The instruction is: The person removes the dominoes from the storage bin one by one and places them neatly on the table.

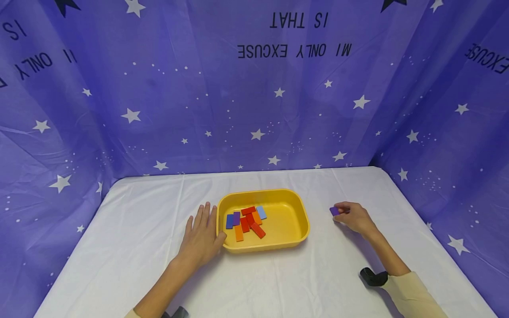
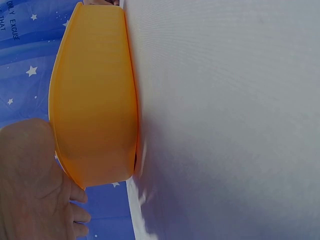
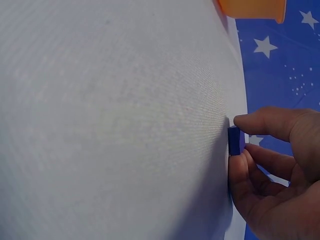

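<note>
A yellow plastic tray (image 1: 278, 245) stands on the table with several small coloured blocks inside, among them a red block (image 1: 258, 230), an orange block (image 1: 239, 233), a blue block (image 1: 229, 221) and a light blue block (image 1: 261, 212). My left hand (image 1: 201, 238) lies against the tray's left side, fingers straight and thumb over the rim. In the left wrist view this hand (image 2: 35, 180) touches the tray's (image 2: 95, 95) edge. Off to the tray's right, my right hand (image 1: 355, 217) pinches a purple block (image 1: 334, 211) between thumb and fingers. The right wrist view shows that block (image 3: 234, 140) at the tabletop.
A white cloth covers the table (image 1: 318, 282). Purple curtains (image 1: 222, 110) with stars and lettering hang behind it and along both sides. Black wrist straps (image 1: 374, 277) show near the sleeves.
</note>
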Demonstrator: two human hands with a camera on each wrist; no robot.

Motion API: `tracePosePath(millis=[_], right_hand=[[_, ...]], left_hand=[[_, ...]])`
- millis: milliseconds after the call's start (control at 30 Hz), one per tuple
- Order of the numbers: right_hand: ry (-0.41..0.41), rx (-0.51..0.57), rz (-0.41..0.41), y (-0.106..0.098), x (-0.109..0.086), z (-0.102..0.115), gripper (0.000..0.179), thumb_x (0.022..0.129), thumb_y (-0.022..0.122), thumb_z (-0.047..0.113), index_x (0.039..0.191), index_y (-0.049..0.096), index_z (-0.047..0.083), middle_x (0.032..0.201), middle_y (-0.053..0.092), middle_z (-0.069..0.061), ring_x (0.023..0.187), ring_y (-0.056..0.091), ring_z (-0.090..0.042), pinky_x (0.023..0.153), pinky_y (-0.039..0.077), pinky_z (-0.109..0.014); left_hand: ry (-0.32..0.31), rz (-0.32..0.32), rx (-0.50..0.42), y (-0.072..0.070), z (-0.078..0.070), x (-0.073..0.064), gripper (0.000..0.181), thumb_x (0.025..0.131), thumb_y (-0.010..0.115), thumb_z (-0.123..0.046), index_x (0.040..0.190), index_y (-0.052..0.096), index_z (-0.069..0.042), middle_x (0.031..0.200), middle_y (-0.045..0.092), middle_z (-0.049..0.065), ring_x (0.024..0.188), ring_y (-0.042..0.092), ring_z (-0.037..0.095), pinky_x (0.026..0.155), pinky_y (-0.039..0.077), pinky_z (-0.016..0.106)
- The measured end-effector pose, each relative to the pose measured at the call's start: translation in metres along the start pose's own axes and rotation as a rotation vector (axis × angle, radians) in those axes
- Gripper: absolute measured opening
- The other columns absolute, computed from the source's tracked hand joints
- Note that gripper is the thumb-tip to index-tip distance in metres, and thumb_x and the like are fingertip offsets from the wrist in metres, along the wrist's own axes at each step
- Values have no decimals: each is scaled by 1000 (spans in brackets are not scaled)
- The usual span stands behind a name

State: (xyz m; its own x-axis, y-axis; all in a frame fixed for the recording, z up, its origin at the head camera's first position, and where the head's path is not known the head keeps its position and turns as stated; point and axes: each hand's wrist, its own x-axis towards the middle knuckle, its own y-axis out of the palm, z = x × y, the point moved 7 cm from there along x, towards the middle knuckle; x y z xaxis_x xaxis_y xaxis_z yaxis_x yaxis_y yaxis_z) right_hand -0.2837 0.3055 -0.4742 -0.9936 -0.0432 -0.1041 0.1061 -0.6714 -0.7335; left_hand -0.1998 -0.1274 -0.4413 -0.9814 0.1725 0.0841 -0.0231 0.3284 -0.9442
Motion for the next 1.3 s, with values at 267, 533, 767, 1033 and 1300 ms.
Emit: tracePosePath(millis=[267, 533, 767, 1033, 1300], right_hand=[[9, -1, 11, 0, -1, 2, 49, 86, 75, 14, 127, 61, -9, 110, 65, -22, 100, 60, -35, 82, 50, -44], [9, -6, 6, 0, -1, 1, 49, 85, 75, 15, 126, 61, -9, 109, 65, -21, 99, 61, -35, 80, 50, -42], [33, -4, 4, 1, -1, 1, 50, 86, 75, 17, 128, 61, -8, 109, 65, -20, 99, 59, -34, 83, 50, -44], [-16, 29, -81, -6, -1, 0, 44, 88, 74, 16, 125, 63, -6, 98, 65, -10, 97, 60, -31, 72, 47, -33], [-103, 53, -208, -15, -5, 18, 37, 91, 70, 16, 123, 66, -2, 97, 68, -10, 91, 63, -25, 67, 48, -25]], left_hand=[[4, -14, 5, 0, 0, -1, 73, 95, 52, -30, 153, 28, 7, 161, 20, 26, 149, 13, 42, 115, 12, 63], [9, -11, 9, 2, 2, 0, 73, 95, 52, -30, 153, 28, 7, 161, 20, 26, 148, 13, 42, 114, 12, 63], [8, -16, -2, 2, 1, 0, 73, 94, 51, -30, 153, 29, 8, 161, 19, 27, 148, 13, 43, 114, 12, 63], [11, -13, -5, 3, 1, 1, 72, 96, 51, -30, 153, 28, 7, 161, 19, 26, 149, 12, 42, 114, 12, 63], [7, -7, -4, 2, 1, 0, 73, 95, 53, -30, 153, 28, 7, 161, 19, 26, 148, 13, 42, 114, 12, 63]])
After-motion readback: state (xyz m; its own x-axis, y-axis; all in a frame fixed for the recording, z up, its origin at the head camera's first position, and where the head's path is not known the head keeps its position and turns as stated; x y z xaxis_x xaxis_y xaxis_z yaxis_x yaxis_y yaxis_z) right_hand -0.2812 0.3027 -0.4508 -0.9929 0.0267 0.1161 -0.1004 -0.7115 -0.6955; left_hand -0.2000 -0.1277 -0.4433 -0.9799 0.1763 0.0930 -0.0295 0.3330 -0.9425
